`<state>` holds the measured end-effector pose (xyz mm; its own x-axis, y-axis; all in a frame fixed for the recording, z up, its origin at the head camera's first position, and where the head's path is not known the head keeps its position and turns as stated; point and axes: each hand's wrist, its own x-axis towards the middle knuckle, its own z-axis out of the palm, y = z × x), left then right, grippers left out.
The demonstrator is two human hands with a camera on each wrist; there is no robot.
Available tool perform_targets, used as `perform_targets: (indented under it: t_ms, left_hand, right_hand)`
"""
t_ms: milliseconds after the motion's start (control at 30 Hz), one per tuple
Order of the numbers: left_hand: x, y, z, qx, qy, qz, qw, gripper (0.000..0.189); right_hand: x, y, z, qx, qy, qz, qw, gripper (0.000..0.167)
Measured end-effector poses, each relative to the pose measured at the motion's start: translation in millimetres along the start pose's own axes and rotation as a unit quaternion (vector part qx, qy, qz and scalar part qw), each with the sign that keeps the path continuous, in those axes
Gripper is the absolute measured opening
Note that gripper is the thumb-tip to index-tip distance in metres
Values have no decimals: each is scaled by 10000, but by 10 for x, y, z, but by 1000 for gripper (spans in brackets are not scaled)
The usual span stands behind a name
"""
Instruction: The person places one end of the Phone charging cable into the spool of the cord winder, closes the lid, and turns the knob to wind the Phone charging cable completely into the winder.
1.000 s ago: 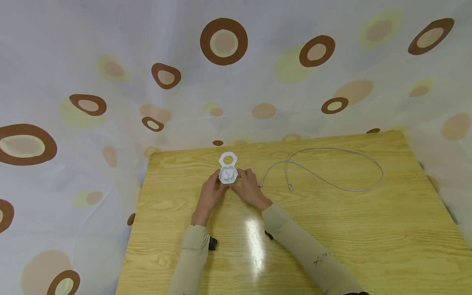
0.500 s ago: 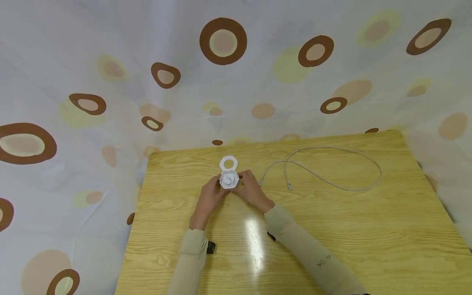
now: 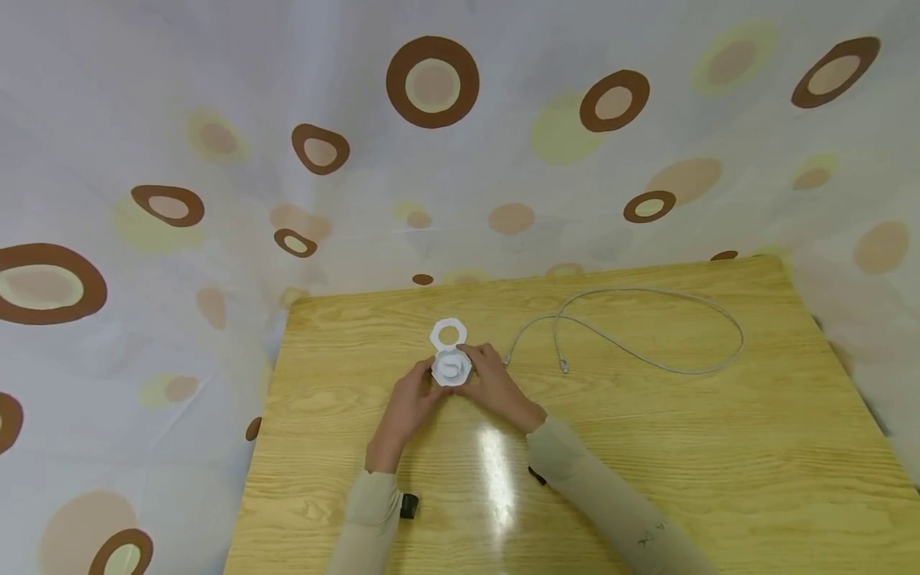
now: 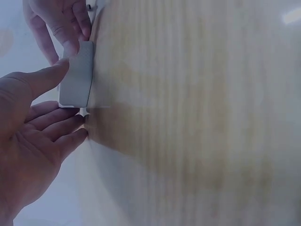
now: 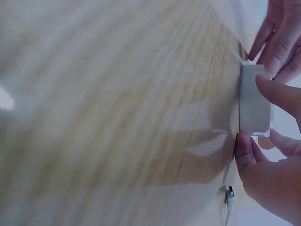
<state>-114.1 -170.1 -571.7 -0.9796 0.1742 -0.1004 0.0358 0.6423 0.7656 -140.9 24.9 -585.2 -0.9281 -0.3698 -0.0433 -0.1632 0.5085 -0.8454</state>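
A small white hexagonal case (image 3: 451,368), apparently an earbud case, stands on the table with its ring-shaped lid (image 3: 449,334) tipped back. Two pale curved pieces, which look like earbuds, sit inside it. My left hand (image 3: 410,403) grips the case's left side, thumb on the near face. From the right, my right hand (image 3: 497,389) grips it with thumb and fingers. In the left wrist view the case (image 4: 77,77) shows its plain near wall between both hands. The right wrist view shows the case (image 5: 254,100) with its base at the tabletop.
A pale grey cable (image 3: 650,363) lies in a loose loop to the right on the wooden table (image 3: 647,463). Both of its plugs are near my right hand, one plug (image 3: 564,366) farther right. A patterned sheet (image 3: 503,144) hangs behind the table and at its sides.
Both hands have drawn the case a short way across the table, toward my body and slightly right. Its lid stays tipped back. The cable has not moved.
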Motion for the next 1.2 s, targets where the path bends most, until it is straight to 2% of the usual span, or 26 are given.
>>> perform_targets:
  t_ms: [233, 433, 600, 700, 933, 1200]
  left_hand:
    - [-169, 14, 69, -169, -38, -70, 9998, 65]
    - [-277, 33, 74, -210, -99, 57, 9997, 60]
    - [-322, 51, 95, -260, -200, 213, 9992, 58]
    - [-346, 60, 121, -214, -277, 205, 9992, 58]
    - [-374, 117, 165, -318, -598, 272, 9973, 75]
    - [-406, 187, 236, -284, -685, 417, 9964, 60]
  right_hand:
    - [-187, 16, 4, 156, -104, 94, 9998, 76]
    - [-307, 23, 10, 55, -180, 8, 9998, 76]
    - [-398, 27, -29, 77, -177, 37, 9998, 73]
    - [-466, 34, -54, 180, -242, 93, 9995, 74]
    - [-591, 44, -131, 320, -364, 344, 9982, 78]
    - [-688, 91, -209, 392, -368, 324, 9980, 75]
